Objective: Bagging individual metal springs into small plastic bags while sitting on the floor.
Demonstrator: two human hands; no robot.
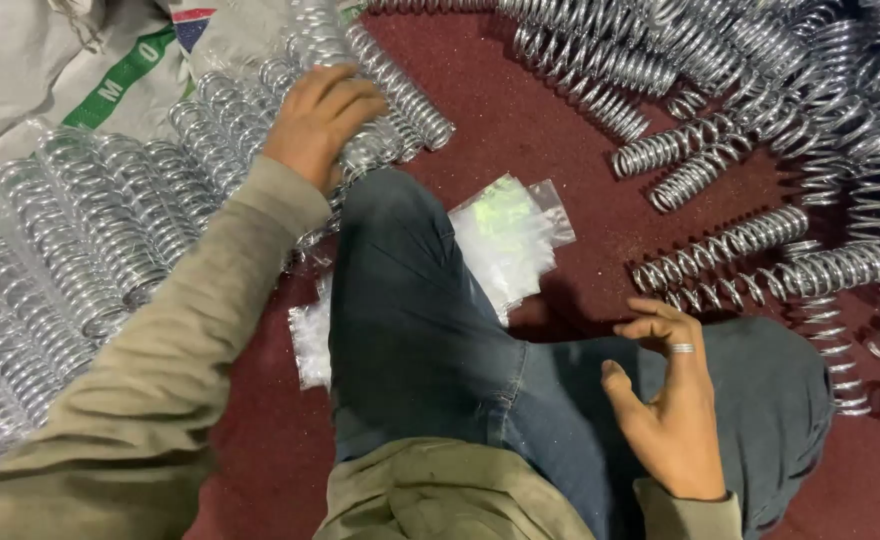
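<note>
Up left, fingers (345,100) on bagged springs (380,120)

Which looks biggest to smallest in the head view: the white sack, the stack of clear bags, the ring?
1. White sack, though cut off by the frame
2. Clear bags, partly hidden by the knee
3. Ring on the right hand

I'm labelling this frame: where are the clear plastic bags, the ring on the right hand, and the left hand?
Clear plastic bags (505,235), head view, middle of the pile.
Silver ring (681,348), head view, band on finger.
Left hand (322,118), head view, back of hand.
</note>
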